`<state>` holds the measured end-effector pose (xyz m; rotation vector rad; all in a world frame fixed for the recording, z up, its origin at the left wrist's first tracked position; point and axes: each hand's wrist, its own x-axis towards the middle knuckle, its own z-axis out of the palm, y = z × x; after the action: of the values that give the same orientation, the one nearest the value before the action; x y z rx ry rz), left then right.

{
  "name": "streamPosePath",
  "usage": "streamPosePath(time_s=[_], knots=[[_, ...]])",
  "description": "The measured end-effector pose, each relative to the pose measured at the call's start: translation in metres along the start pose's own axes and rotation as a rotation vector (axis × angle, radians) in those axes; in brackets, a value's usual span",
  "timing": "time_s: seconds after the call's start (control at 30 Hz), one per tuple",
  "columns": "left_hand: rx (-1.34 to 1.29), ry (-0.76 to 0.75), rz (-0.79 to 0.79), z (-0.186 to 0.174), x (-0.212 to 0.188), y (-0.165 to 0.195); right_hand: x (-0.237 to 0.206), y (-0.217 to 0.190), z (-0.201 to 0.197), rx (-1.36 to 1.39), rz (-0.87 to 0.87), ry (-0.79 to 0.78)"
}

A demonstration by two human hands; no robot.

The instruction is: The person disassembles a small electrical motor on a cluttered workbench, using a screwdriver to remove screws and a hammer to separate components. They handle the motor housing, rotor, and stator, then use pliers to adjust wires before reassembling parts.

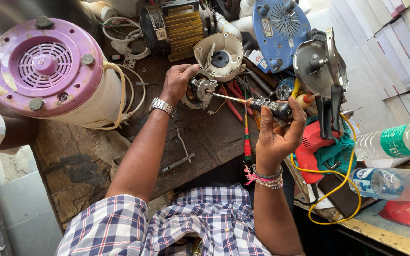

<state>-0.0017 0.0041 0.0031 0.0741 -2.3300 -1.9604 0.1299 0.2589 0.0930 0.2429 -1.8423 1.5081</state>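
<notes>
Head view looks straight down on a cluttered wooden workbench [77,166], and I see both hands meeting near its middle. My left hand [177,81], with a metal wristwatch [162,106] on the wrist, is closed around a small motor part [196,91], a round grey metal piece, and holds it just above the bench. My right hand [281,130] is wrapped tight on the dark handle of a screwdriver [266,107]; the fingers are fully curled, so the grip is narrow and firm.

The relation that matters is the line of the tool. The long axis of the screwdriver runs almost level across the picture, from the right hand toward the left, rising only a little. Its thin shaft crosses the gap between the hands and the tip touches the face of the motor part, near the centre, as far as I can judge. So the part lies directly to the left of the right hand's grip, along the same line as the shaft. The left hand is the nearer one to the part, since it holds it; the right hand stays apart from it.

Just behind the motor part stands an open cream housing [220,54]. A purple-topped white appliance [48,71] sits well to the left, and a red power drill [312,147] lies near the right hand.
</notes>
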Motion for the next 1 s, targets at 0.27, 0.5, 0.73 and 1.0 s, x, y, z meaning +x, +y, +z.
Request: streamPosePath(time_s=[0.27,0.5,0.73,1.0], knots=[[0.008,-0.001,0.008,0.0,0.0,0.0,0.004,-0.009,0.002,0.006,-0.006,-0.063],[-0.007,0.003,0.005,0.0,-0.002,0.003,0.012,-0.012,0.029,0.741,0.185,-0.001],[0.012,-0.004,0.002,-0.001,-0.005,0.003,0.04,0.025,0.029,1.197,0.167,-0.224],[0.035,0.02,0.11,-0.001,-0.003,0.008,0.075,-0.055,-0.033,-0.731,-0.043,-0.614]])
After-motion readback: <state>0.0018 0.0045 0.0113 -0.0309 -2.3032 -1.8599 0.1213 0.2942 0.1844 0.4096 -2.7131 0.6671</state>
